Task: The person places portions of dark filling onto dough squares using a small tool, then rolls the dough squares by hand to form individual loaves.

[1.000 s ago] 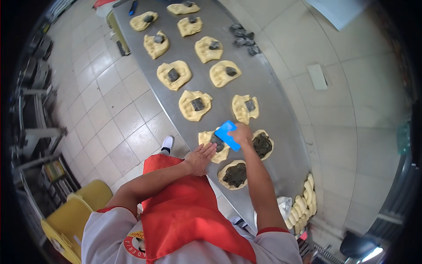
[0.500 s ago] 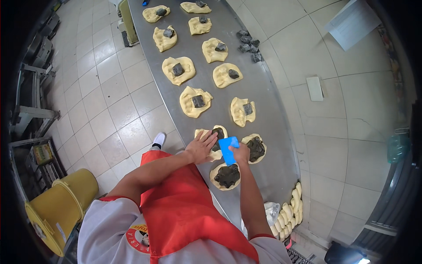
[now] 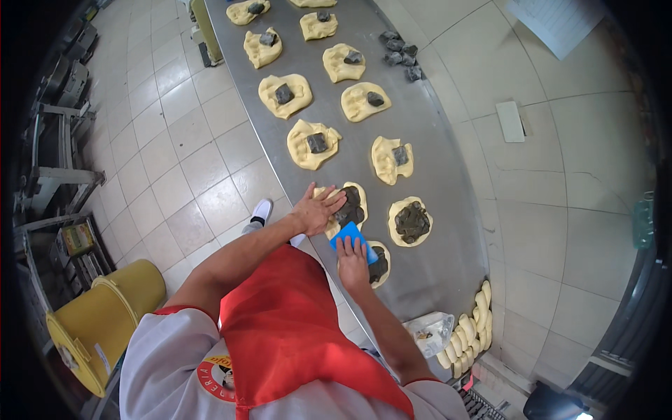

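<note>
My left hand (image 3: 319, 211) lies flat with its fingers stretched over the left side of a yellow dough piece (image 3: 358, 190). A dark paste filling (image 3: 352, 208) is spread over that dough's middle. My right hand (image 3: 353, 263) grips a blue dough scraper (image 3: 345, 238), pressed flat at the dough's near edge. Partly hidden behind the scraper and right hand is a nearer dough round (image 3: 383, 281) with dark filling (image 3: 380, 267). Right of these lies another dough round (image 3: 393, 231), its dark filling (image 3: 412, 222) spread wide.
Farther up the metal table (image 3: 280, 150), several flattened dough pieces (image 3: 311, 157) each carry an unspread dark lump (image 3: 317, 143). Loose dark lumps (image 3: 395, 58) sit by the right edge. Twisted dough strips (image 3: 472, 332) and a plastic bag (image 3: 432, 327) lie near right; yellow bins (image 3: 105, 325) stand left.
The scraper has moved left and is turned, now at the near edge of the dough under my left hand. The filling there looks more spread out. The whole view has shifted slightly.
</note>
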Demonstrator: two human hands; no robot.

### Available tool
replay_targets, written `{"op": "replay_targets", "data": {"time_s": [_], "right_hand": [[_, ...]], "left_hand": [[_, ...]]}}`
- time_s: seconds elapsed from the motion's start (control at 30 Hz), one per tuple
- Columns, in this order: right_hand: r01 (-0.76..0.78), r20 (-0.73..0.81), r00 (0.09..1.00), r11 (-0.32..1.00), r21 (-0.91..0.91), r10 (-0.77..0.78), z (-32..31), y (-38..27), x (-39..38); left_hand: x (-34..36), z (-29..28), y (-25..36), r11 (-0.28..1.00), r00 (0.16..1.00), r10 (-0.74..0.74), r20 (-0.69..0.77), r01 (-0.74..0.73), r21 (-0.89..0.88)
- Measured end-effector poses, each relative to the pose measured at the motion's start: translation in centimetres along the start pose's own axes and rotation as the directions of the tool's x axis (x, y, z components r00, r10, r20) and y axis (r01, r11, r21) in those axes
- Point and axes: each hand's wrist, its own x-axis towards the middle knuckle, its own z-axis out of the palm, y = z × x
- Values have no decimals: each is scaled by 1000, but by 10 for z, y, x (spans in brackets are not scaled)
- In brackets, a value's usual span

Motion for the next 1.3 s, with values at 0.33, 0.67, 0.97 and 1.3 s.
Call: {"op": "replay_targets", "data": {"time_s": [0.33, 0.67, 0.97, 1.3], "right_hand": [[-97, -206, 967, 967, 237, 148, -18, -38, 24], [-602, 57, 734, 609, 516, 677, -38, -36, 72], [-719, 49, 578, 480, 503, 815, -99, -80, 108], [-704, -35, 608, 559, 438, 794, -94, -142, 160]], "left_hand": [[4, -3, -15, 958, 996, 8, 87, 17, -286], [-22, -41, -64, 616, 972, 53, -229, -212, -759], [-80, -36, -149, 471, 987, 41, -157, -158, -868], [-78, -54, -164, 640, 976, 45, -211, -190, -745]]}}
